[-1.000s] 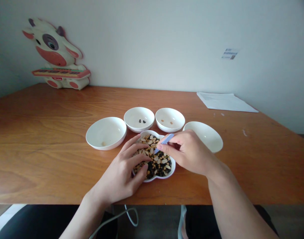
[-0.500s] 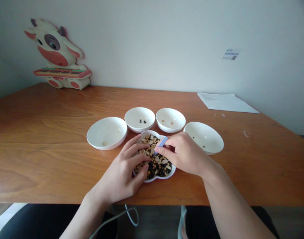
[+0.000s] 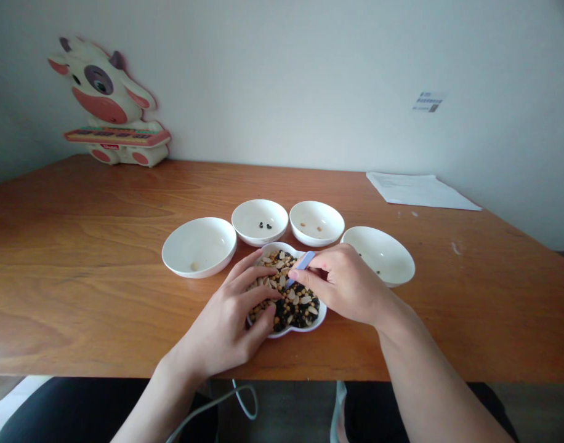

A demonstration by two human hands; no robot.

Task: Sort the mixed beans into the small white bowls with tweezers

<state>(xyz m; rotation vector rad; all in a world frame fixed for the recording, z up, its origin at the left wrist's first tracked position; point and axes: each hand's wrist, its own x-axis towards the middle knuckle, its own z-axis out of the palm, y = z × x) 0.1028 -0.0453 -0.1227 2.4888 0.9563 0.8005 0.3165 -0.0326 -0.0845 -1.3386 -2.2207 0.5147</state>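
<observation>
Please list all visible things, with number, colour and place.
wooden table: one, brown, centre
wall: one, whitish, behind table
sticker: one, white-blue, on wall
cow toy keyboard: one, white-pink, back left
paper: count unclear, white, back right
lobed dish: one, white, front
bowls: four, white, arced beyond dish
loose seeds: several, black, tan, pale, in bowls
mixed seeds: many, black, yellow, cream, in dish
tweezers: one, lilac, in right hand
cable: one, pale, below table
left hand: one, bare, over dish
right hand: one, bare, over dish
legs: two, black-clad, below table

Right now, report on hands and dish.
Right hand gripping purple tweezers, angled down at seeds. Left hand over dish, covering some seeds. Four bowls around far side.
</observation>
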